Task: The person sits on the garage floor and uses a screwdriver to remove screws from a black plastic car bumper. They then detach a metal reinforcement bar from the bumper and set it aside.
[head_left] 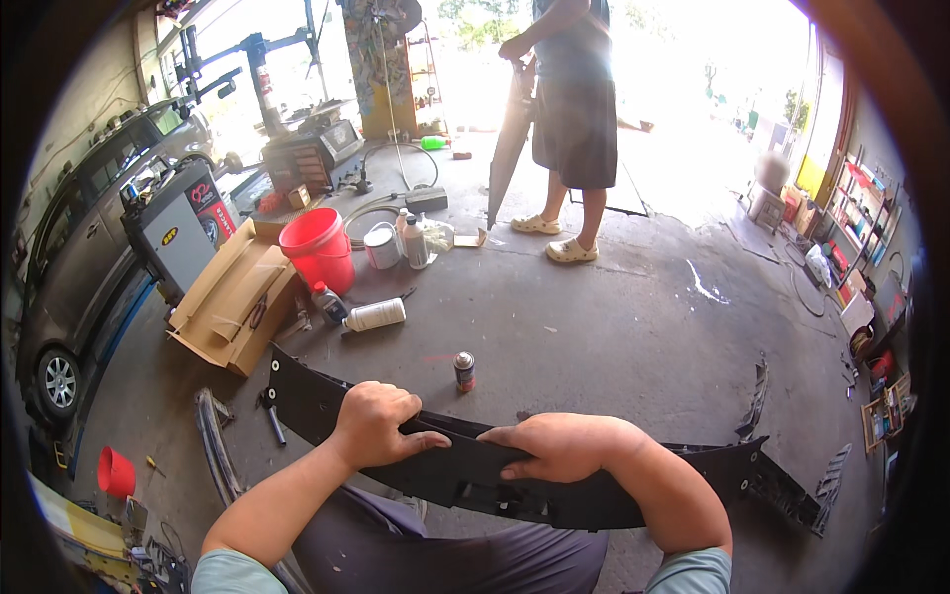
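Note:
My left hand (pixel 381 426) grips the top edge of a long black plastic panel (pixel 426 475), fingers curled over it and thumb out along the front. My right hand (pixel 554 445) holds the same edge a short way to the right, thumb and fingertips pressed on it. The panel lies crosswise over my lap, with pale round fixings near its ends and openings in its lower middle. A small spray can (pixel 464 372) stands on the floor beyond it. Black ribbed plastic pieces (pixel 829 485) lie by its right end, and a metal tool (pixel 275 421) by its left.
Ahead, another person (pixel 574 129) stands holding a long tapered part (pixel 505 158). On the left are a car (pixel 74 277), open cardboard box (pixel 223 317), red bucket (pixel 317 257) and several bottles (pixel 374 314). Cluttered shelving (pixel 856 208) lines the right. A curved strip (pixel 210 441) lies left of me.

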Demonstrator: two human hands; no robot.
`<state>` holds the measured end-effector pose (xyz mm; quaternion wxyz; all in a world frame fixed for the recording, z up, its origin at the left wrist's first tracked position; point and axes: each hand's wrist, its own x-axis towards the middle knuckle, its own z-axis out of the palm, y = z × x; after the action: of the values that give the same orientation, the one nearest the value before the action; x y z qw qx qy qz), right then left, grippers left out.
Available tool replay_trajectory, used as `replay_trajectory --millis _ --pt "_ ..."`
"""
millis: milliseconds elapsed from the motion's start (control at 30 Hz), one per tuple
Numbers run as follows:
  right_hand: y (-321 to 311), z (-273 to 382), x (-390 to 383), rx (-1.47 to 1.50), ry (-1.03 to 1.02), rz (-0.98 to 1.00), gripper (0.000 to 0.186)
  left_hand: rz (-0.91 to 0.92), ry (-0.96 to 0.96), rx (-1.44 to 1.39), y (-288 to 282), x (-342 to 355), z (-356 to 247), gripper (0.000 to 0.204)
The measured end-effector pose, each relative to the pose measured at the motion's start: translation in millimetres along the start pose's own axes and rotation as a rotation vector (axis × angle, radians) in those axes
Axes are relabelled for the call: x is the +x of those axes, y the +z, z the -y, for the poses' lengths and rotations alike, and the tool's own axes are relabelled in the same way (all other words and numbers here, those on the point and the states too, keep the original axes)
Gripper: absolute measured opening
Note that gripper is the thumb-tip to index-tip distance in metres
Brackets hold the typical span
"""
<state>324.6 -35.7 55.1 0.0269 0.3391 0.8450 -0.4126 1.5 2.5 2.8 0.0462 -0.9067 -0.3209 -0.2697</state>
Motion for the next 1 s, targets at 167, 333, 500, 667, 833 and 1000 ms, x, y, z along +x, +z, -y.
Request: replay_trajectory --millis 167,333,500,667,833,1000 --pt "2 -6 3 -0.002 -0.007 -0.009 0.061 0.008 -0.010 -0.008 5 0 4 0.069" --pt "11 -21 -5 -0.033 -0.093 -0.055 0.063 0.012 0.025 0.031 3 6 -3 0.069" --pt "8 -16 11 -0.060 -0.167 -0.053 0.060 -0.002 0.014 0.041 0 -8 6 0.071" --pt "5 -10 -7 0.021 -0.098 -0.032 0.059 0.002 0.013 0.010 5 4 -4 0.073" --pt "7 -18 2 -0.005 -0.132 -0.050 0.064 -0.007 0.018 0.061 1 2 1 0.073" --pt "9 -18 0 0.004 -0.151 -0.070 0.063 0.047 -0.020 0.036 1 -2 -1 0.074"
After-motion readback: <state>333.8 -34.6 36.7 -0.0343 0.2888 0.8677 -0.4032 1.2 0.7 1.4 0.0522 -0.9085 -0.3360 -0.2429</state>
